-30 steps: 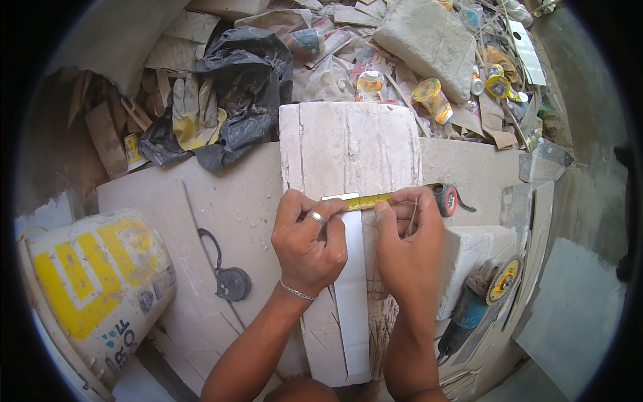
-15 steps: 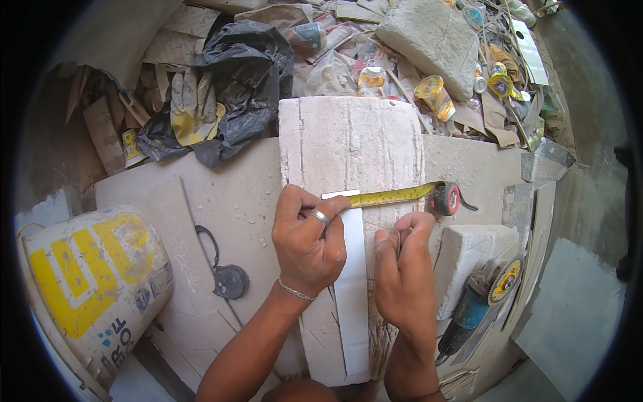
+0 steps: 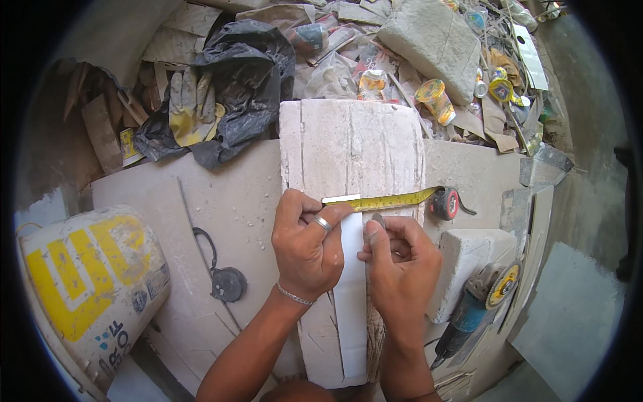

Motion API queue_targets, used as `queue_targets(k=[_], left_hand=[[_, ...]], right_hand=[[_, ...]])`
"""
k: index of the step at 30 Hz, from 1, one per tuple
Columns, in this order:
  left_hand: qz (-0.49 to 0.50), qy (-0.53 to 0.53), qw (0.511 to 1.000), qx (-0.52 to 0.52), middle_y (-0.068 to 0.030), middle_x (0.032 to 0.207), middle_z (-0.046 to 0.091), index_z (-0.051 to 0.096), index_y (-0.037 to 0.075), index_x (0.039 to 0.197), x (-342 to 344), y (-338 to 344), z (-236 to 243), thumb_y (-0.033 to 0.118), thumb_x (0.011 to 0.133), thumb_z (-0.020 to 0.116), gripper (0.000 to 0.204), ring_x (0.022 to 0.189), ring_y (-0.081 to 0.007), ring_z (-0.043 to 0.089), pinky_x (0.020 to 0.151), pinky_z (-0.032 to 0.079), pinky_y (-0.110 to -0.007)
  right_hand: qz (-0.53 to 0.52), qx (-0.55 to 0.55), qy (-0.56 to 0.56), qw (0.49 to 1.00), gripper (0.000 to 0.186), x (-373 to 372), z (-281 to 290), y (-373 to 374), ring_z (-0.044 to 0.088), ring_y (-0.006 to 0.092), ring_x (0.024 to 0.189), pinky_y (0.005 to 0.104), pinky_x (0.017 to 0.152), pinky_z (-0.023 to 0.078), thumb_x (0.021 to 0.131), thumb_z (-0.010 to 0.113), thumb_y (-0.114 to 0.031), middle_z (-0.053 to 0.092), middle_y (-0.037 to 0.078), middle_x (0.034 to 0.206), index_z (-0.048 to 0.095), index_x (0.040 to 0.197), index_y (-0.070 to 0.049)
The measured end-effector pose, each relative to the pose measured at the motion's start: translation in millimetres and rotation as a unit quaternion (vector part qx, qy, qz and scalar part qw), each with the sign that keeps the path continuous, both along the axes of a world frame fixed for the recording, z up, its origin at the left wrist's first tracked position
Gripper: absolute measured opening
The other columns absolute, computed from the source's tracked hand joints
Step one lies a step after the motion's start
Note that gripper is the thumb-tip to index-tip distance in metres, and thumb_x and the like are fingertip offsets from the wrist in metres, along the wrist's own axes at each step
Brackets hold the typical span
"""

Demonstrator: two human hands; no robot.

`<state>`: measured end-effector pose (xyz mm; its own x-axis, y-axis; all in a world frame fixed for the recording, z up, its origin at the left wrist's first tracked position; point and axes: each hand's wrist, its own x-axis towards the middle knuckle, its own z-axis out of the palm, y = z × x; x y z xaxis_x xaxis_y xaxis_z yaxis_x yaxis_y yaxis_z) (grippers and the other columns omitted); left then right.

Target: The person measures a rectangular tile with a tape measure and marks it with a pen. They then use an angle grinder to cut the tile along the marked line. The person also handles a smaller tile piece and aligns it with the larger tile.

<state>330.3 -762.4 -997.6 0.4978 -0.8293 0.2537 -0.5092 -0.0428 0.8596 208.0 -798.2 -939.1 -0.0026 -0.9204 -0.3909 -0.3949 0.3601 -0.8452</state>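
Note:
A long white strip (image 3: 352, 301) lies lengthwise on a pale, scored block (image 3: 351, 144). Across the strip's far end runs the yellow blade of a tape measure (image 3: 392, 200), its red and black case resting just off the block's right edge. My left hand (image 3: 308, 238), with a ring and a bracelet, is closed on the blade's end and presses it to the strip. Beside the strip, my right hand (image 3: 402, 258) pinches a small, flat, grey round-edged piece (image 3: 379, 219) between thumb and fingers. Its lower part is hidden by the fingertips.
An angle grinder (image 3: 475, 311) leans by a smaller white block (image 3: 462, 261) on the right. A dusty bucket (image 3: 100, 281) lies tilted at left, near a black round tape case (image 3: 229, 284). Rubbish, a black plastic bag (image 3: 244, 80) and a glove (image 3: 191, 110) fill the far side.
My right hand has moved slightly left toward the strip, and the grey piece now shows between its fingertips. My left hand stays at the tape's end.

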Motion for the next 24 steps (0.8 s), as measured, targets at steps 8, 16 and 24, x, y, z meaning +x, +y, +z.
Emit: queue_targets(k=[8, 16, 24], left_hand=[[0.002, 0.007, 1.000, 0.005, -0.0079, 0.087, 0.053, 0.085, 0.003, 0.094, 0, 1, -1, -0.008, 0.079, 0.074, 0.022, 0.072, -0.0203, 0.052, 0.061, 0.042, -0.033], [0.003, -0.005, 1.000, 0.013, -0.0087, 0.085, 0.052, 0.082, 0.001, 0.088, -1, -1, -2, -0.003, 0.077, 0.075, 0.014, 0.072, -0.0229, 0.049, 0.062, 0.040, -0.036], [-0.002, -0.035, 0.999, 0.011, -0.0085, 0.085, 0.053, 0.083, 0.000, 0.089, 0, -3, 0, -0.004, 0.077, 0.072, 0.017, 0.073, -0.0211, 0.051, 0.061, 0.041, -0.035]], right_hand=[[0.040, -0.099, 0.042, 0.993, 0.014, 1, -3, 5, 0.077, 0.0216, 0.072, 0.0335, 0.068, 0.063, 0.100, 0.074, -0.002, 0.072, 0.015, 0.094, 0.076, 0.110, 0.007], [0.027, -0.112, 0.056, 0.992, 0.013, 3, -8, 4, 0.077, 0.0237, 0.072, 0.0326, 0.065, 0.061, 0.094, 0.078, -0.001, 0.073, 0.015, 0.087, 0.079, 0.106, 0.004], [0.040, -0.183, 0.081, 0.979, 0.010, 6, -13, 6, 0.078, 0.0239, 0.070, 0.0326, 0.065, 0.061, 0.090, 0.080, 0.000, 0.075, 0.014, 0.084, 0.079, 0.100, 0.002]])
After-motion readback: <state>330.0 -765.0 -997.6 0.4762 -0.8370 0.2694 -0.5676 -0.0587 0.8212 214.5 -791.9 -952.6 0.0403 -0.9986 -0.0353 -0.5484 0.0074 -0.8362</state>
